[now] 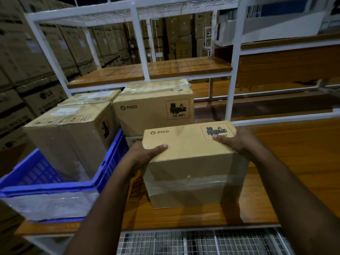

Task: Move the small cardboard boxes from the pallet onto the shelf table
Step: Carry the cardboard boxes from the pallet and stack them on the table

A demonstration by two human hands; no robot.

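A small cardboard PICO box (191, 162) stands on the wooden shelf table (287, 162) in front of me. My left hand (147, 153) grips its upper left edge, thumb on the top face. My right hand (237, 140) grips its upper right edge, thumb over the red hazard label. Behind it, a second PICO box (154, 107) rests on top of another box (134, 142) that is mostly hidden. The pallet is out of view.
A blue plastic crate (55, 186) at the left holds a plastic-wrapped cardboard box (73, 133), with another box (92, 98) behind it. White metal uprights (233, 74) frame the shelf levels. A wire grid (202, 242) lies below the table's front edge. Stacked cartons fill the background.
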